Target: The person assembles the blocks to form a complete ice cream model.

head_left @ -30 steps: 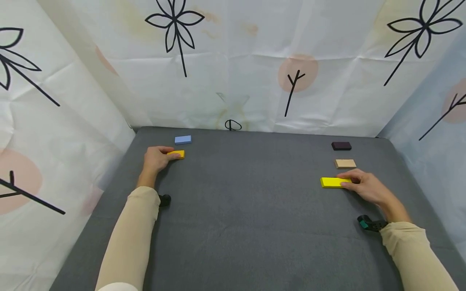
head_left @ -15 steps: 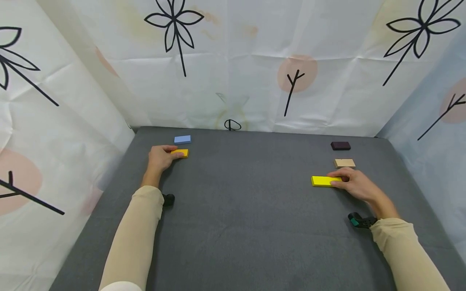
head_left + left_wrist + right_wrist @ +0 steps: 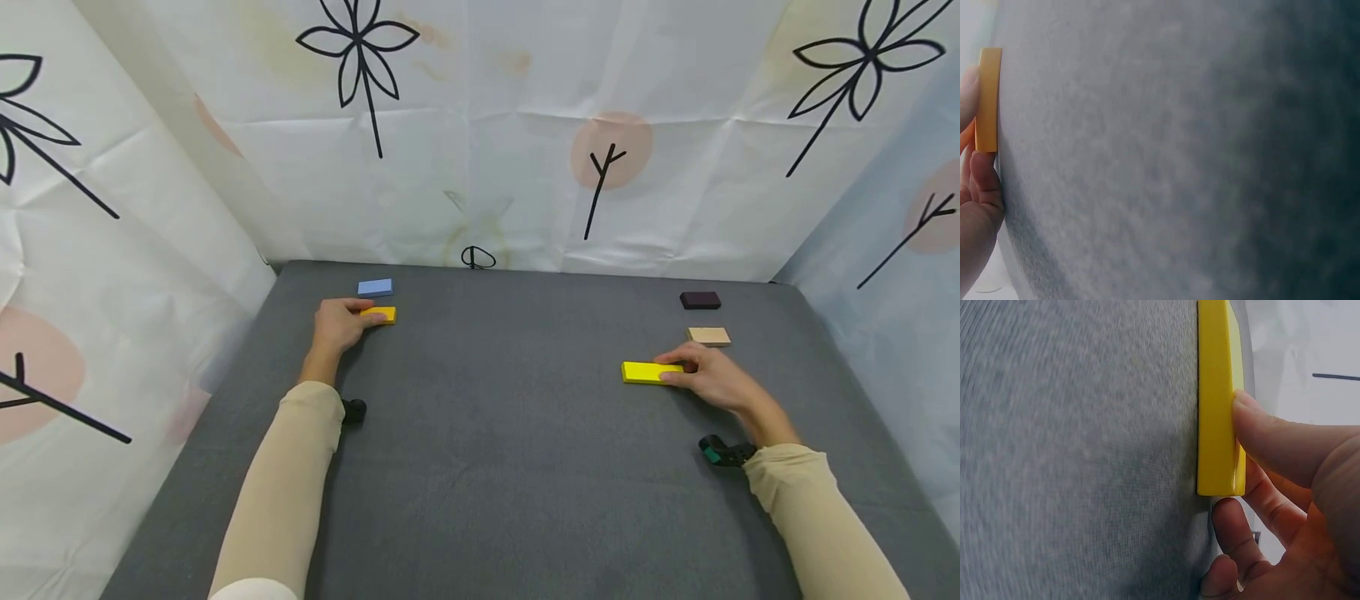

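Observation:
In the head view my left hand pinches a short orange-yellow block by its left part, at the table's far left. The left wrist view shows the same block at its left edge, low on the grey cloth, thumb along it. On the right side, my right hand grips the right end of a longer bright yellow block between thumb and fingers. From the right wrist that yellow block lies flat against the cloth, with the thumb on its side; the far fingers are partly hidden.
Just behind the left hand lies a blue block. Beyond the right hand are a tan block and, farther back, a dark purple block. Grey cloth covers the table, and printed white curtains hang behind and at both sides.
Both hands have moved inward with their blocks: the left hand slightly to the right with the orange-yellow one, the right hand farther, leftward, with the bright yellow one. Other blocks stay in place.

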Available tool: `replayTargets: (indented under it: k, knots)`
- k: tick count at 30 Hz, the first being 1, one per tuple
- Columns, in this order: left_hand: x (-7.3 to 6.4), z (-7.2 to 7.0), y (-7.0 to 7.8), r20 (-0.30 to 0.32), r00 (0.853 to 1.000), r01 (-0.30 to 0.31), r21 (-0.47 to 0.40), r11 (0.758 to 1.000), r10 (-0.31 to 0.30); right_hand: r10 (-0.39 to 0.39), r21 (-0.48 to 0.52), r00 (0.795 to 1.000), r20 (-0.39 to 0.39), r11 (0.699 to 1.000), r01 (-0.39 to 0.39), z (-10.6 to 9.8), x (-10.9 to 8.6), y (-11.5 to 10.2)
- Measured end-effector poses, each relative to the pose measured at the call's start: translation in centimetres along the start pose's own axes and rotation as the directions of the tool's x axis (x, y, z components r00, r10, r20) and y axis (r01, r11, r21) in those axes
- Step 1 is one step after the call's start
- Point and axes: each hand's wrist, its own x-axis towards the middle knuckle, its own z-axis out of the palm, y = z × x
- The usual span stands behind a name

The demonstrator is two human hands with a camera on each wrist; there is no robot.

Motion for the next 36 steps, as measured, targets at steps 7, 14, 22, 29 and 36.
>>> replayTargets:
  k: [7, 14, 22, 29, 36]
  knots:
    - [0.0, 0.5, 0.4, -0.008, 1.000, -0.030, 0.040, 0.999, 0.030, -0.014, 0.022, 1.000, 0.015, 1.000, 0.014, 0.6, 0.3, -0.8]
    - [0.3, 1.4, 0.7, -0.015, 0.998, -0.054, 0.073, 0.996, 0.055, -0.032, 0.063, 0.999, 0.021, 0.998, 0.031, 1.2, 0.5, -1.6]
    - [0.4, 2.2, 1.3, -0.005, 0.996, -0.085, 0.086, 0.993, 0.086, -0.065, 0.072, 0.998, 0.021, 0.995, 0.064, 1.8, 0.9, -2.2]
    - [0.3, 3.0, 2.1, -0.010, 0.995, -0.096, 0.082, 0.992, 0.097, -0.078, 0.056, 0.997, 0.023, 0.996, 0.077, 2.1, 1.2, -2.8]
    - [0.3, 3.8, 2.9, 0.005, 0.994, -0.111, 0.075, 0.991, 0.111, -0.105, 0.048, 0.994, 0.016, 0.993, 0.104, 2.6, 1.9, -3.3]
